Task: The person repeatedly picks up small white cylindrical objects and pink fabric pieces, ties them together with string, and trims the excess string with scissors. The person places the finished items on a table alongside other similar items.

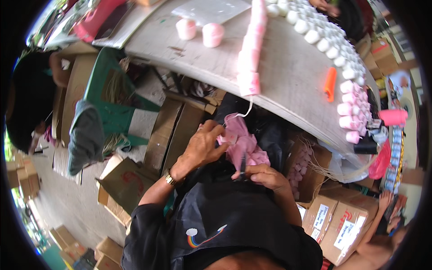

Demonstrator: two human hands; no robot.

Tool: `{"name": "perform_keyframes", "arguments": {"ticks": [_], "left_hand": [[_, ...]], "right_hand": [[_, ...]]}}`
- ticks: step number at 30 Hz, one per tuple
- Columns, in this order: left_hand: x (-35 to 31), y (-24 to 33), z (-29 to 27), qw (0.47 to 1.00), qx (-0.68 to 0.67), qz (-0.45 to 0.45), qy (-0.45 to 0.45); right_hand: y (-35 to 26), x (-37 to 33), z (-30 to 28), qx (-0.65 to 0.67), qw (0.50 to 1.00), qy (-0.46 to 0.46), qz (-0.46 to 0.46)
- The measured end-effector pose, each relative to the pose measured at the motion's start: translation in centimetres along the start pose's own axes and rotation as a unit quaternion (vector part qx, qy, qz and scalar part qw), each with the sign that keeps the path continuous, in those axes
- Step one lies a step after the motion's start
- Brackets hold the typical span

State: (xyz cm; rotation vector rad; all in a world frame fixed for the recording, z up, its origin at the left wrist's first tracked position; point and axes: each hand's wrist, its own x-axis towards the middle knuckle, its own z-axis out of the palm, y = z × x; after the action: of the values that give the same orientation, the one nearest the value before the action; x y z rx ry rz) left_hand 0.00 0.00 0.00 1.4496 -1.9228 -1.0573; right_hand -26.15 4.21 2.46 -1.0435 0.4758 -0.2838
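Where the pink cloth (252, 146) is sitting: close in, below the worktop (288, 85) — probably for easy reach
Left hand (202, 145): fingers seemingly pinching it
Right hand (268, 177): fingers are pinching a dark tool (243, 164)

I see a pale grey table (288, 85) with small dark marks. On it I make out two separate pink rounded pieces (213, 35) beside a clear plastic sheet (209, 11), and a long pink column (252, 49) reaching the near edge. To my right lie an orange tool (330, 84), rows of white pieces (324, 45) and a pink cluster (353, 108).
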Motion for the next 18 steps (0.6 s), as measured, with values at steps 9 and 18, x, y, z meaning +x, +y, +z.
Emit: {"name": "perform_keyframes", "arguments": {"ticks": [9, 18], "left_hand": [[3.4, -0.8, 3.3, 0.984, 0.149, 0.004, 0.102], [2.7, -1.2, 0.1, 0.863, -0.498, -0.061, 0.054]], "right_hand": [[0.1, 0.8, -0.9, -0.002, 0.996, -0.081, 0.036], [-0.9, 0.1, 0.6, -0.015, 0.999, 0.044, -0.003]]}}
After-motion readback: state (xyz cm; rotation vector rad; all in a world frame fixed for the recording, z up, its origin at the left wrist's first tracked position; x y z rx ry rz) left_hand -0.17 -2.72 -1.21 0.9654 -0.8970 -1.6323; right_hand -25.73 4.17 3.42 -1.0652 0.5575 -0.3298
